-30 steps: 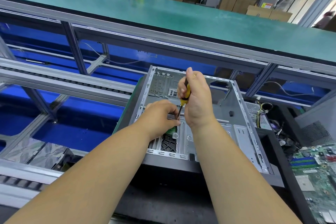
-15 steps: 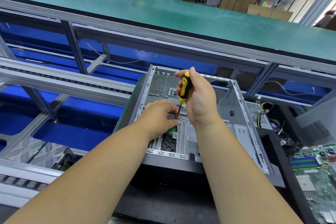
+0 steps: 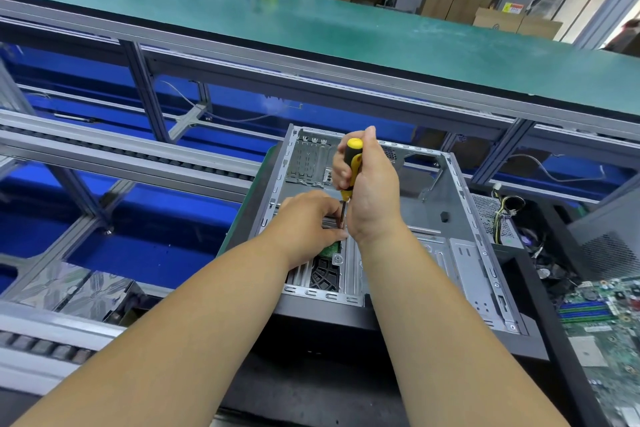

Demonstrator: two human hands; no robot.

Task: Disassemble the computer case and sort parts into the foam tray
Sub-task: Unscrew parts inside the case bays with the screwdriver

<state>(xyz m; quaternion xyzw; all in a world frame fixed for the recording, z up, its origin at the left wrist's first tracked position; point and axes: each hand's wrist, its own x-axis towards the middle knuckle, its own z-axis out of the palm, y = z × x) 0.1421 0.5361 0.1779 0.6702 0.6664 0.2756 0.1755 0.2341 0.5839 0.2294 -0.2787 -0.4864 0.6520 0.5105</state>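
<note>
Head view shows the open computer case [image 3: 433, 218] lying on its side on the table [image 3: 311, 388], in front of the person. Right hand [image 3: 372, 194] grasps the yellow and black screwdriver [image 3: 351, 165] upright, its tip down inside the case. Left hand [image 3: 308, 225] pinches the metal shaft low, just beside a small green board [image 3: 329, 250]. A motherboard [image 3: 609, 326] lies at the right.
</note>
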